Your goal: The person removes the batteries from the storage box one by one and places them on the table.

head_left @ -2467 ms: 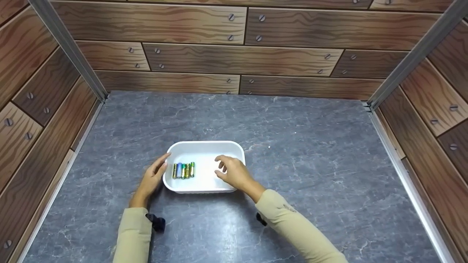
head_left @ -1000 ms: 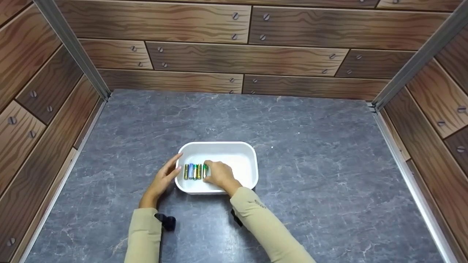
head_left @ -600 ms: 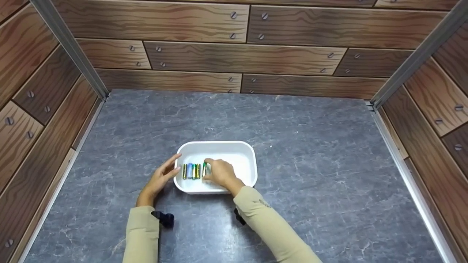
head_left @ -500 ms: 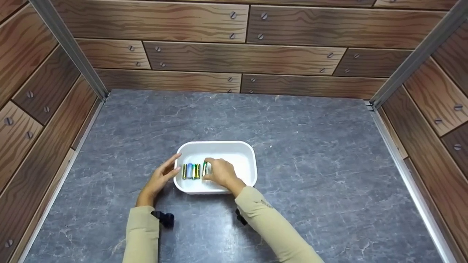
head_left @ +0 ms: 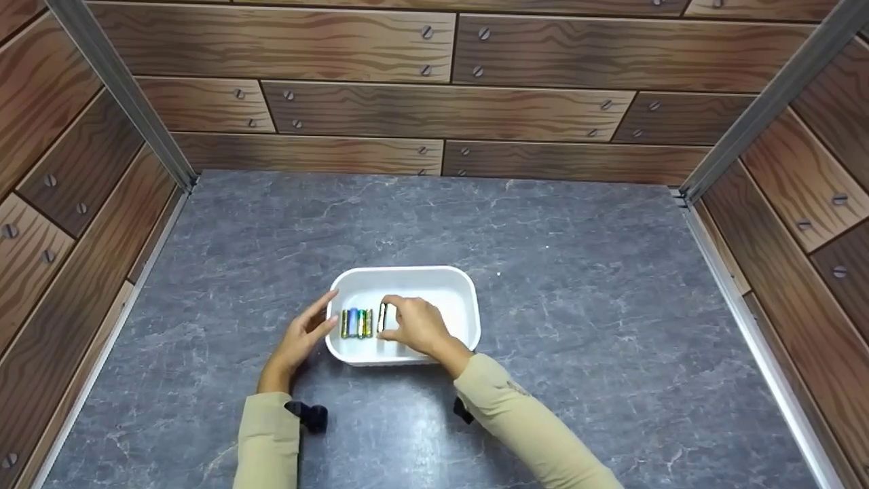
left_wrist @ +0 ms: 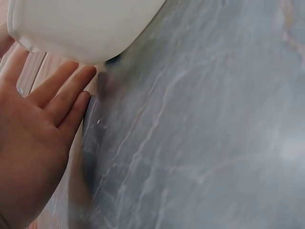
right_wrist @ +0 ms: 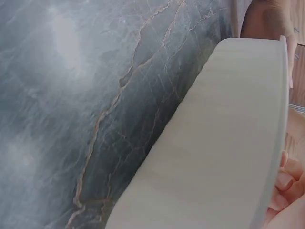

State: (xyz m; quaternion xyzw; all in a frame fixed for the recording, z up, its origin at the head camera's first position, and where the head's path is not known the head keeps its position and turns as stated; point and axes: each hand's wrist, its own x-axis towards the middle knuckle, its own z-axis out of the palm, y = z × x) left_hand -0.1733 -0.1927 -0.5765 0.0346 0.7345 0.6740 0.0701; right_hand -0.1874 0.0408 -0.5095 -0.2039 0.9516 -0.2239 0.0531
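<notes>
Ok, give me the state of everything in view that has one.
White tray: upright, uncovered, on the table.
Four batteries: lying side by side in the tray.
Fifth battery: set apart, pinched; unclear whether lifted.
Left hand: spread, at the tray's left side.
Right hand: pinching the fifth battery.

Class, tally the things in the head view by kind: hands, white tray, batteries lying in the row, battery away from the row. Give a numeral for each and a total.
Hands (left hand, right hand): 2
White tray: 1
Batteries in the row: 4
Battery pinched by the right hand: 1
Total: 8
</notes>
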